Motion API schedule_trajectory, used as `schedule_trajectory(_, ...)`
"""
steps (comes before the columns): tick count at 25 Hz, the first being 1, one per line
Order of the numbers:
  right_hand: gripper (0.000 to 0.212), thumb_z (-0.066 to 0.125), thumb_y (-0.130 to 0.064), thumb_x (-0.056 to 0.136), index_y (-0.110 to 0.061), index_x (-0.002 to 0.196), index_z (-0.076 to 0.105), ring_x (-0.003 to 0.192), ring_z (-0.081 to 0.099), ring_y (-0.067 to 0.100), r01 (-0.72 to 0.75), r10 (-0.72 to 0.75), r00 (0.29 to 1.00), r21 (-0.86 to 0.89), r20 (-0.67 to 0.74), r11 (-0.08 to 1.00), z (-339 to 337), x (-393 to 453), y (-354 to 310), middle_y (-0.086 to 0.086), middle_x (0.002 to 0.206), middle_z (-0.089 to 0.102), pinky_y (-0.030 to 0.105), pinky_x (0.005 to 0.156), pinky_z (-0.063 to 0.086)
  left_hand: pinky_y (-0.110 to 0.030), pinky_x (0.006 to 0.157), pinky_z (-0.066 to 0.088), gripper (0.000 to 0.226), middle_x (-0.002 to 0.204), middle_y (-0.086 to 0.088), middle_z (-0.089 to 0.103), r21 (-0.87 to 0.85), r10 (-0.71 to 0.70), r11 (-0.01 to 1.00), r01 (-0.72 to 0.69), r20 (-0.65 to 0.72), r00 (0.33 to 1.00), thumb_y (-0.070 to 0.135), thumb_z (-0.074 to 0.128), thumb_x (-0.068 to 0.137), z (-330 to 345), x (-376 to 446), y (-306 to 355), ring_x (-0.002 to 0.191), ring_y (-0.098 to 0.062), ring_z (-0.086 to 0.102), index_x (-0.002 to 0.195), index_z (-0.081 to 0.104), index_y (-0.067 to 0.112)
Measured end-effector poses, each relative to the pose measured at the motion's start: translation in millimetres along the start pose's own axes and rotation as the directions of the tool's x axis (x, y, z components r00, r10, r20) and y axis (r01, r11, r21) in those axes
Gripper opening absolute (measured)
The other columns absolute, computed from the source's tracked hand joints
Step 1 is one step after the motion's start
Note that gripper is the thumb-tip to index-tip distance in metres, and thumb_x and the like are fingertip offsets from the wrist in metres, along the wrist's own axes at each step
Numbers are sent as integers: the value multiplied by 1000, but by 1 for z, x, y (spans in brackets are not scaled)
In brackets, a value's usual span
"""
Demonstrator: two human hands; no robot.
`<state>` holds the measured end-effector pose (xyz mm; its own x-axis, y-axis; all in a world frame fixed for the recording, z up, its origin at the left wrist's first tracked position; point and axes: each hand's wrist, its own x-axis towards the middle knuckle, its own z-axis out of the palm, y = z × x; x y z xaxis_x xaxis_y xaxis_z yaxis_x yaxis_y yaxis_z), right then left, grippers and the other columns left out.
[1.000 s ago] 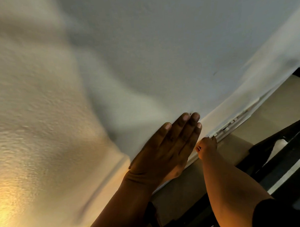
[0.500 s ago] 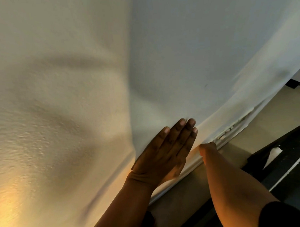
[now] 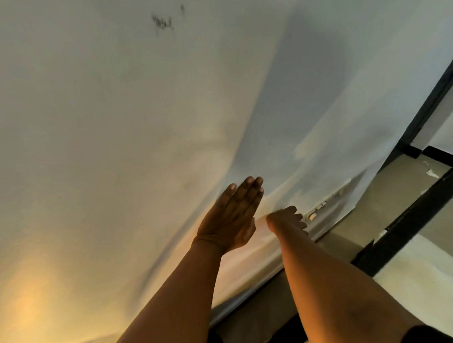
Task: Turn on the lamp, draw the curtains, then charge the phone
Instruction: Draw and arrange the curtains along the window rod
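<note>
Nearest to me, both forearms reach up and away from the bottom of the view, the left one toward the middle, the right one just beside it. At their ends, my left hand (image 3: 232, 214) is flat and released, fingers together, and seems to be pressed against the pale curtain (image 3: 131, 128), grasping nothing. My right hand (image 3: 286, 218) sits a little further on, at the curtain's lower hem; its fingers curl out of sight, so I cannot tell whether it pinches the cloth or only touches it. The curtain lies straight ahead of both hands and fills most of the view, its hem running as a long diagonal from lower left to upper right. Beyond the hem, the dark window frame (image 3: 421, 113) stands uncovered to the right, so I judge the cloth must travel rightward, with the right hand nearer that edge. Warm light glows at lower left; no phone is in view.
</note>
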<state>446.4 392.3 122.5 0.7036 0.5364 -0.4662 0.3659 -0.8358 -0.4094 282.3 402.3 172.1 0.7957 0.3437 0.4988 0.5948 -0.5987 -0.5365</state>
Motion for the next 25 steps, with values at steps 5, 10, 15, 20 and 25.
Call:
schedule_trajectory(5, 81, 42, -56, 89, -15, 150, 9, 145, 7, 37, 280, -291, 956, -163, -43, 946, -27, -40, 23, 13, 159, 11, 51, 116, 13, -40, 118, 10, 71, 158, -9, 20, -129, -50, 989, 71, 158, 986, 41, 46, 88, -29, 5, 4, 146, -25, 14, 150, 27, 10)
schedule_trajectory(10, 85, 39, -62, 88, -18, 152, 4, 146, -1, 36, 459, -475, 880, -244, -4, 854, -48, -74, 51, 12, 160, 5, 52, 116, 4, -42, 118, 6, 78, 157, -9, 16, -185, -231, 932, 311, 358, 905, 47, 54, 86, -59, -21, 23, 146, -26, 11, 150, 26, 11)
schedule_trajectory(15, 90, 36, -69, 85, -18, 152, 2, 146, -3, 36, 578, -601, 798, -329, 38, 747, -55, -108, 66, 12, 160, 3, 51, 117, 3, -41, 112, -14, 82, 154, -3, -26, -69, -405, 850, 523, 549, 731, 59, 30, 93, -93, -67, 30, 141, -27, -26, 150, -12, 18)
schedule_trajectory(20, 93, 34, -73, 83, -19, 152, 2, 146, -5, 36, 686, -713, 696, -376, 90, 623, -54, -146, 70, 12, 160, 2, 52, 117, 2, -45, 118, -5, 84, 152, -5, -33, 56, -549, 774, 630, 556, 624, 65, 18, 91, -144, -93, 24, 143, -28, -23, 141, -30, 18)
schedule_trajectory(25, 94, 33, -75, 82, -19, 152, 5, 146, -3, 36, 771, -808, 577, -405, 118, 491, -46, -196, 67, 12, 160, 5, 53, 116, 1, -44, 117, -10, 85, 151, -6, -35, 120, -646, 699, 705, 531, 549, 68, 15, 90, -190, -129, 23, 143, -27, -24, 142, -30, 17)
